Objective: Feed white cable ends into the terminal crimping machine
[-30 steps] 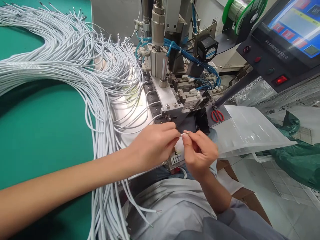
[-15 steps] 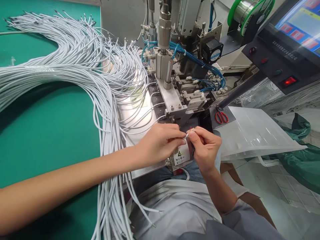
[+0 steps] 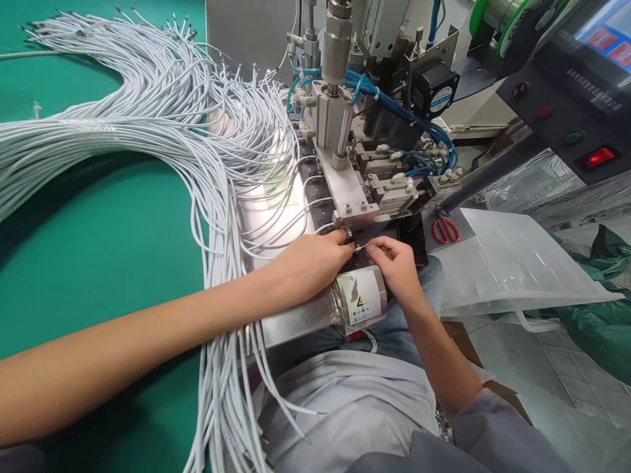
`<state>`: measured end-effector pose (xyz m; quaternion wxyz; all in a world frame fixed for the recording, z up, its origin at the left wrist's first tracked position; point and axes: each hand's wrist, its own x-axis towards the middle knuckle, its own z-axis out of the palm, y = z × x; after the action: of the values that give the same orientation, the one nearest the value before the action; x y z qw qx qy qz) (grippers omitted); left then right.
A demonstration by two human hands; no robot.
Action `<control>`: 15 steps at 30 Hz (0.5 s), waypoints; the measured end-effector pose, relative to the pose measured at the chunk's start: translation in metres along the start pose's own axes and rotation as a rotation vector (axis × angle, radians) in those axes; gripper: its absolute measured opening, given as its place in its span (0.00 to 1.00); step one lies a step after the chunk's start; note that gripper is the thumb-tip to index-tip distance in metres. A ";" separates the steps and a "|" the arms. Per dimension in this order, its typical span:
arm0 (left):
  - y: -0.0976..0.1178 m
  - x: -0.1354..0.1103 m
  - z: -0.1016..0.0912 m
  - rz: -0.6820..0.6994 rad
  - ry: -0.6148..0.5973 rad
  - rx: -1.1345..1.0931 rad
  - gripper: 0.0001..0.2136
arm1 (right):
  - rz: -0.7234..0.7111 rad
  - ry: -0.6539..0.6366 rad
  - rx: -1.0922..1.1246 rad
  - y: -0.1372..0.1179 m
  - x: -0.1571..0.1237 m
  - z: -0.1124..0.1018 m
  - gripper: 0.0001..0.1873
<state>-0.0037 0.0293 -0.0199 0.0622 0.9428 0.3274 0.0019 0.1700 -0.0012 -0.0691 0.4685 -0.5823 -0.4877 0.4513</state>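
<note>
A: Start at the left of the frame. What's there?

B: You have one green tabletop (image 3: 108, 263), and across it, from far left to bottom centre, sweep the white cables (image 3: 162, 151); there are too many for me to count.

A: And toward the centre?

B: Your left hand (image 3: 315, 263), one of two in view, sits just right of lower centre, its arm crossing over the cables. Just above it you have one machine (image 3: 340, 118), with four cables that I can count running into its black clamp block (image 3: 318, 197).

A: Are your left fingers closed?

B: Yes, they look pinched together on one cable end (image 3: 361, 247), which pokes out right of centre at the front of the machine, though the fingertips show small.

A: What about your right hand (image 3: 398, 269)?

B: Its thumb and forefinger meet on the tip of that same end. Below and between your hands is one printed label (image 3: 365, 295).

A: Further right?

B: One black bin (image 3: 418, 240), one pair of red-handled scissors (image 3: 445, 230), then one translucent sheet (image 3: 517, 263) at lower right. At upper right you have one green-rimmed spool (image 3: 503, 36) and one control panel (image 3: 535, 75), with three round controls and one lit red switch (image 3: 600, 157).
</note>
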 end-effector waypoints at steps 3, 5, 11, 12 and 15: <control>-0.001 -0.001 0.000 0.036 0.009 0.022 0.14 | 0.015 -0.024 0.028 -0.001 0.003 0.002 0.09; -0.002 -0.002 0.001 0.060 0.019 0.056 0.15 | 0.025 -0.042 0.041 -0.002 0.005 0.002 0.09; -0.004 0.000 0.003 0.099 0.030 0.134 0.15 | 0.057 -0.102 0.037 0.001 0.007 0.002 0.11; -0.003 0.001 0.003 0.102 0.032 0.142 0.15 | 0.061 -0.109 0.037 0.001 0.007 0.002 0.11; -0.003 0.001 0.003 0.118 0.041 0.160 0.13 | 0.069 -0.090 0.050 0.001 0.007 0.002 0.11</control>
<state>-0.0044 0.0319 -0.0236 -0.0201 0.9622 0.2718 -0.0014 0.1689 0.0059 -0.0713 0.4446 -0.5657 -0.4765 0.5052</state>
